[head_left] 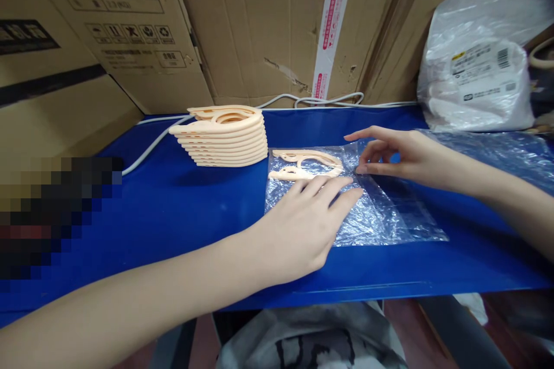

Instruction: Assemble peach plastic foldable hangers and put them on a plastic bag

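A clear plastic bag (381, 213) lies flat on the blue table (173, 207). Inside its far left end sits a peach-coloured plastic hanger piece (303, 164). My left hand (307, 222) rests flat on the bag with its fingers stretched out, just in front of the piece. My right hand (389, 155) is at the bag's far edge, thumb and fingers pinched on the film beside the piece, the index finger stretched out. A stack of several identical peach pieces (225, 135) stands to the left of the bag.
Cardboard boxes (277, 29) wall off the back and left. A white cable (329, 102) runs along the table's far edge. A white plastic bag of goods (480, 81) sits at the back right, more clear film (511, 155) beneath it.
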Tool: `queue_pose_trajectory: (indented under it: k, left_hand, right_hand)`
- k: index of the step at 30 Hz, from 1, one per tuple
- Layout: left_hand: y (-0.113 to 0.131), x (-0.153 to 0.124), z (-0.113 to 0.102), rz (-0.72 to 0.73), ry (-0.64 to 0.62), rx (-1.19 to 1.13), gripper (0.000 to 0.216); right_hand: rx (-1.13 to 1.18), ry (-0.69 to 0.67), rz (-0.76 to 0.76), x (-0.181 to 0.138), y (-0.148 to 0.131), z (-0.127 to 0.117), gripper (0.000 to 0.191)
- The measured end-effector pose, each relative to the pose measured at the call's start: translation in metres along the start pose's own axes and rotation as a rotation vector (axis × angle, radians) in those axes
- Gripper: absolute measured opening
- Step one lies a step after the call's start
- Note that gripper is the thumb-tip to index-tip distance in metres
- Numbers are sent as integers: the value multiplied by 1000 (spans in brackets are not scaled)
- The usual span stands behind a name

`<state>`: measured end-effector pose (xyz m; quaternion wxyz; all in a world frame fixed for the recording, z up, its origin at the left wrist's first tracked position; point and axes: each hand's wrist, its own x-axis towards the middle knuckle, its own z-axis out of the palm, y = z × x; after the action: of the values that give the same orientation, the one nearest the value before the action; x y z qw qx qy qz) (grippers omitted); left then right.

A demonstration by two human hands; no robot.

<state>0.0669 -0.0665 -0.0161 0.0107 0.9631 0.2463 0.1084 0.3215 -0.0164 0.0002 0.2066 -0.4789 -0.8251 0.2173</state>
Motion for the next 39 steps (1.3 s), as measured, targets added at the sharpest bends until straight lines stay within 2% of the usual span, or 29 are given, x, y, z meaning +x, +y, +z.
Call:
queue_pose_trajectory:
  k: [3, 5, 9, 11, 15, 17, 19, 26, 33, 36, 39]
  left_hand:
    - [-3, 2, -7, 20, 53, 16, 44]
    - [-10, 3, -21, 10, 127, 72, 44]
    - [-39, -1, -64, -84, 332, 236, 49]
    - [-61, -10, -85, -109, 383, 249, 57]
    - [-109, -35, -110, -345, 247, 15, 65]
    - [-128, -45, -113, -459, 188, 7, 75]
    - [-138, -51, -112, -499, 68, 14, 83]
    - [-140, -52, -99, -453, 1, 59, 73]
    - [-147, -57, -105, -455, 104, -2, 63]
    - [-134, -52, -111, -417, 181, -12, 67]
    - [-104, -36, -105, -268, 289, 15, 66]
  right_hand:
    - [56, 4, 7, -1, -2, -1, 55]
    - [87, -9, 31, -3, -5, -2, 54]
    - [77, -12, 90, -4, -11, -3, 54]
    - [40, 2, 92, -5, -12, -4, 54]
    - [-39, 25, 55, -4, -11, -4, 51]
    - [-72, 32, 40, -3, -10, -3, 52]
    - [-89, 34, 33, -3, -9, -3, 52]
    - [-127, 33, 12, -4, -7, -6, 52]
    - [-142, 40, 23, -4, -4, -7, 53]
    - [-170, 118, 11, -4, -7, -7, 51]
    - [-96, 182, 5, -5, -14, -4, 46]
